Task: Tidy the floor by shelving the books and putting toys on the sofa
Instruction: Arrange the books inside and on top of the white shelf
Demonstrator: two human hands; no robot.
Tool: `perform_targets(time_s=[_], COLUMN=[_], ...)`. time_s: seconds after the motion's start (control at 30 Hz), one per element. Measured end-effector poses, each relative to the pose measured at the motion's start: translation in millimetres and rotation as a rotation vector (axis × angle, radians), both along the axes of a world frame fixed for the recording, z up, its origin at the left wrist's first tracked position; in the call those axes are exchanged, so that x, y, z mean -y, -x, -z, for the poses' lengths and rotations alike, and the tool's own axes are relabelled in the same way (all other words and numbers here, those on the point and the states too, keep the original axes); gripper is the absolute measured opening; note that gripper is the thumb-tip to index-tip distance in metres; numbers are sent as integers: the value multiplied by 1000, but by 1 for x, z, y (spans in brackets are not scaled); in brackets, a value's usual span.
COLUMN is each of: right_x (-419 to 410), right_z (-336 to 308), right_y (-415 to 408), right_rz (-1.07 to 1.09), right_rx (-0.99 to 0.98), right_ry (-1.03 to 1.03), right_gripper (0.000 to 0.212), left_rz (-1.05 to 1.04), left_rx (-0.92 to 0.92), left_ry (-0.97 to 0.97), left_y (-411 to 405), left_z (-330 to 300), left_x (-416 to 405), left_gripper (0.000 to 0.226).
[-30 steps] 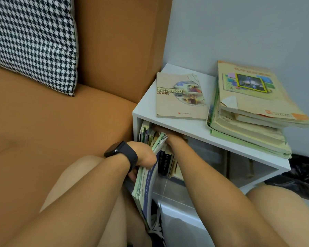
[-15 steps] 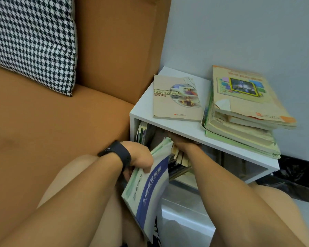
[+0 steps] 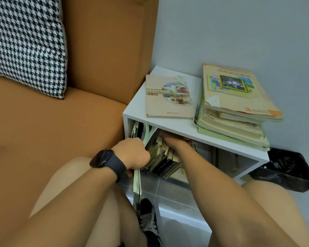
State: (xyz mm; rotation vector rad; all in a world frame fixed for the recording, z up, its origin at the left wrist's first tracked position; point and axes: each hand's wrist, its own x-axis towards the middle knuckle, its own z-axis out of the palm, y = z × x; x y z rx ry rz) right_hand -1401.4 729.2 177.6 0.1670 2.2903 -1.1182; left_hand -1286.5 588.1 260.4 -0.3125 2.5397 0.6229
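The green-edged workbook (image 3: 137,177) now stands upright; your left hand (image 3: 132,152) grips it, while your right hand (image 3: 169,139) presses the leaning shelved books (image 3: 161,157) aside, its grip unclear.

Bare forearms, no sleeves. Black smartwatch (image 3: 108,160) with dark rubber band on left wrist. Bare knees, legs uncovered. Black sneaker (image 3: 149,220), white laces, near bottom centre.

hands (image 3: 132,152) on shelved books (image 3: 161,157)
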Motion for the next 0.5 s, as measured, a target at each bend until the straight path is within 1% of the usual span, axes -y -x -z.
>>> perform_targets(time_s=[0.1,0.13,0.17,0.23,0.33,0.37,0.43,0.5], right_x=[18,21,24,26,18,16,12,10], right_z=[-6,-2,-1,1,5,4,6,11], right_y=[-5,-5,-5,-6,-6,-7,-8,-5], right_rz=[-69,-84,-95,-102,-130,-143,-156,-165], right_rx=[77,97,105,59,23,5,-32,-73], right_ry=[-65,-105,-136,-170,-193,-207,-217,-262], right_gripper=[36,36,40,42,30,30,31,30], left_rz=[29,49,49,60,76,80,92,121], left_rx=[-39,-61,-79,-102,-145,-158,-159,-152], left_ry=[43,60,67,95,127,132,141,162], left_y=[-6,-6,-8,-10,-12,-11,-12,-12], left_z=[2,3,2,2,-3,-4,-4,-3], left_x=[-12,-15,-17,-19,-21,-22,-25,-29], left_gripper=[32,29,26,23,9,7,9,17])
